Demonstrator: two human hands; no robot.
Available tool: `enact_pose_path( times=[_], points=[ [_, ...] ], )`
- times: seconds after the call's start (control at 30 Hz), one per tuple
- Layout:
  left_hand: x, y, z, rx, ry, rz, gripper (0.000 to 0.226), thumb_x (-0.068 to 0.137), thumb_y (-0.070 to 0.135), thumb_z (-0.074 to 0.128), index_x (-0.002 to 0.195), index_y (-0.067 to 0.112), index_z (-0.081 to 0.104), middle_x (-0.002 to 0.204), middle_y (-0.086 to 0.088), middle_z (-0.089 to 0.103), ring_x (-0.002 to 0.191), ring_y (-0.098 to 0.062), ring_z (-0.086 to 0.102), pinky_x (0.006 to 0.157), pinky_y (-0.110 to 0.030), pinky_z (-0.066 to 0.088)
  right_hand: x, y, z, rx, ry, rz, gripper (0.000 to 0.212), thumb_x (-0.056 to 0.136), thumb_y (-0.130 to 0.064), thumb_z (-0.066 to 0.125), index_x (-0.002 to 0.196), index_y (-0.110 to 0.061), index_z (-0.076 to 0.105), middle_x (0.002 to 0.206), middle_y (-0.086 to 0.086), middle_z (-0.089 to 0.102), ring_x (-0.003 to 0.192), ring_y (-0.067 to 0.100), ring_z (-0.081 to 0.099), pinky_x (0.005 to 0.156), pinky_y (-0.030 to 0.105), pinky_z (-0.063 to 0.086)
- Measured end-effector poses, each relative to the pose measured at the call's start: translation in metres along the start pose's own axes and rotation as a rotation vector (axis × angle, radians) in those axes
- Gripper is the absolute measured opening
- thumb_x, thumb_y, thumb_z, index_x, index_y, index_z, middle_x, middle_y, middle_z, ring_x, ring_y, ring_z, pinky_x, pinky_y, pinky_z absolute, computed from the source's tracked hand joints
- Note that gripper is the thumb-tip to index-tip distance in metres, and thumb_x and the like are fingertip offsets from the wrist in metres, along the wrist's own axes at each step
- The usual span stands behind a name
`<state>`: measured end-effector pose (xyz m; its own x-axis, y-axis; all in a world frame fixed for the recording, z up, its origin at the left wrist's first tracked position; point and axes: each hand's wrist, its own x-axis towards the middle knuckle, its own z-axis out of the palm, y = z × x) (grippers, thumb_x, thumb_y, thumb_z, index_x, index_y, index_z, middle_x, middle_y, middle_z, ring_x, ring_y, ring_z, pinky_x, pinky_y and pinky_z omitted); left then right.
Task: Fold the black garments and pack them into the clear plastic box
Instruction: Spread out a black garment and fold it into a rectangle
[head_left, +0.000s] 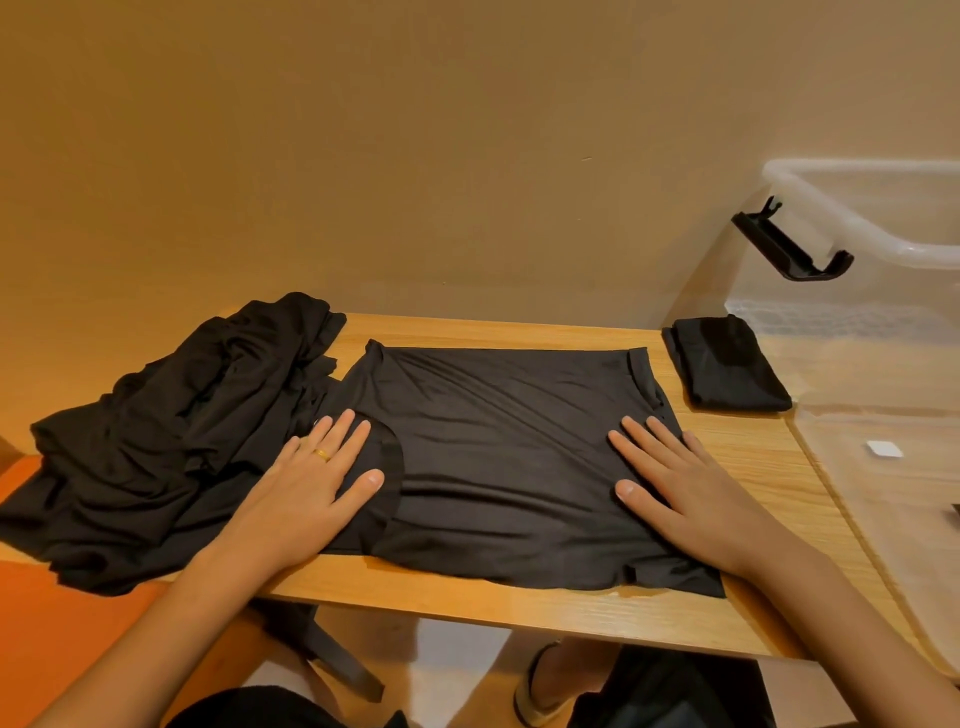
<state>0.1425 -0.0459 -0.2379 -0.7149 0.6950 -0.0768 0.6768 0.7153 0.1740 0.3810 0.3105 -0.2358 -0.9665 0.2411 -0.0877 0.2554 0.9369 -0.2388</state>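
Early days on this one, I'd say. One black garment (509, 441) lies spread across the middle of the wooden tabletop (467, 603). It looks partly folded to me, since its left side has a curved flap doubled over. Both hands are flat on it. The left hand (317, 483) presses the left edge right at that flap, and the right hand (680, 488) presses the right side. Fingers (343, 431) are straight and spread on both hands, gripping nothing, just pressing the cloth down, probably to smooth it.

What looks done: one small folded black garment (727, 364) sits at the far right, right at the near corner of the clear plastic box (852, 208). I honestly can't tell if it's inside, seen through the wall, or just beside it.

What's left: a rumpled pile of black garments (171, 431) heaps on the left end of the tabletop, touching the spread one. None of it is folded, so my guess is most of the job is ahead. The box has its lid off and a black latch (789, 249) hanging from the rim.

As for writing, I see nothing readable. There's a small white sticker (884, 450) on the box, but it looks blank from here. No brand tags show on the clothes. There's a gold ring (323, 453) on the left hand.
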Motion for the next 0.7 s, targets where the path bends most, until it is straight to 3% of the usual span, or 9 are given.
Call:
enact_pose_path(
  times=[0.1, 0.2, 0.27, 0.37, 0.5, 0.6, 0.7],
  points=[
    [0.001, 0.006, -0.006, -0.031, -0.002, -0.029, 0.074, 0.097, 0.069, 0.016, 0.160, 0.034, 0.002, 0.167, 0.012, -0.004, 0.153, -0.006, -0.007, 0.122, -0.030, -0.001, -0.003, 0.000, -0.006, 0.115, 0.039, -0.007, 0.071, 0.094, -0.076, 0.013, 0.157, -0.045, 0.014, 0.165, -0.021, 0.006, 0.153, -0.001, -0.005, 0.122, 0.028, -0.012],
    [0.007, 0.020, -0.021, -0.124, 0.120, -0.078, 0.062, 0.104, 0.053, 0.029, 0.160, 0.027, 0.022, 0.164, 0.005, 0.027, 0.151, -0.012, 0.023, 0.118, -0.037, 0.025, 0.007, 0.002, -0.019, 0.199, 0.155, 0.008, 0.060, 0.101, -0.056, 0.031, 0.157, -0.035, 0.030, 0.163, -0.014, 0.026, 0.153, 0.005, 0.014, 0.125, 0.034, 0.002],
    [0.019, 0.029, -0.031, -0.159, 0.235, -0.102, 0.056, 0.105, 0.048, 0.035, 0.155, 0.024, 0.034, 0.156, 0.003, 0.042, 0.142, -0.019, 0.039, 0.108, -0.043, 0.039, 0.023, 0.008, -0.026, 0.200, 0.233, 0.026, 0.053, 0.103, -0.044, 0.040, 0.154, -0.029, 0.040, 0.157, -0.009, 0.041, 0.148, 0.011, 0.031, 0.124, 0.040, 0.020],
    [0.052, 0.029, -0.039, -0.186, 0.332, -0.133, 0.054, 0.104, 0.044, 0.041, 0.148, 0.013, 0.043, 0.142, -0.009, 0.053, 0.130, -0.030, 0.050, 0.100, -0.047, 0.043, 0.055, 0.021, -0.033, 0.137, 0.314, 0.091, 0.044, 0.103, -0.035, 0.048, 0.146, -0.023, 0.051, 0.141, -0.002, 0.059, 0.131, 0.018, 0.052, 0.109, 0.045, 0.044],
    [0.116, 0.016, -0.042, -0.182, 0.277, -0.266, 0.060, 0.103, 0.050, 0.040, 0.129, -0.002, 0.053, 0.120, -0.021, 0.059, 0.114, -0.039, 0.055, 0.086, -0.044, 0.042, 0.094, 0.036, -0.037, 0.063, 0.381, 0.172, 0.041, 0.102, -0.029, 0.055, 0.141, -0.015, 0.057, 0.137, 0.007, 0.061, 0.125, 0.027, 0.052, 0.104, 0.044, 0.046],
    [0.153, 0.005, -0.040, -0.157, 0.188, -0.346, 0.069, 0.099, 0.061, 0.039, 0.118, -0.003, 0.058, 0.119, -0.023, 0.057, 0.112, -0.042, 0.055, 0.080, -0.041, 0.040, 0.116, 0.043, -0.043, 0.014, 0.358, 0.222, 0.048, 0.102, -0.032, 0.056, 0.146, -0.013, 0.051, 0.144, 0.010, 0.055, 0.130, 0.030, 0.047, 0.105, 0.045, 0.044],
    [0.172, 0.001, -0.039, -0.124, 0.176, -0.314, 0.047, 0.099, 0.048, 0.052, 0.106, 0.003, 0.063, 0.109, -0.017, 0.064, 0.104, -0.038, 0.059, 0.075, -0.038, 0.042, 0.131, 0.050, -0.046, -0.061, 0.282, 0.251, 0.052, 0.101, -0.043, 0.054, 0.145, -0.016, 0.052, 0.140, 0.011, 0.057, 0.127, 0.031, 0.048, 0.100, 0.046, 0.047]
  ],
)
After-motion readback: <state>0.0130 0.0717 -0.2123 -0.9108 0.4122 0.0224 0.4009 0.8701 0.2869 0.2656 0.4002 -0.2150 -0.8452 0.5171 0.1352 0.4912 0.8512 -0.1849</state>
